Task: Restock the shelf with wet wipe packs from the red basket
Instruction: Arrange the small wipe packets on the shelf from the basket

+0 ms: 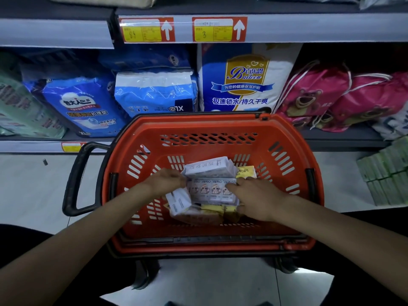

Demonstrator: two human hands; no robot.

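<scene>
The red basket (287, 138) stands on the floor in front of the shelf (344, 138). Inside it lie several wet wipe packs, pale lilac and yellow. Both my hands are down in the basket. My left hand (165, 181) grips the left end of a lilac multi-pack (212, 191) printed with small cartoon figures. My right hand (254, 198) rests on that pack's right end, fingers spread over it. Another lilac pack (209, 167) lies just behind it, a white one (178, 202) sits in front left, and yellow packs (246, 172) show at the edges.
The basket's black handle (76, 180) sticks out to the left. The shelf behind holds blue and white diaper bags (154, 93), a large white and blue bag (242, 80) and pink drawstring bags (320, 100). Green packs (388, 173) are stacked at the right.
</scene>
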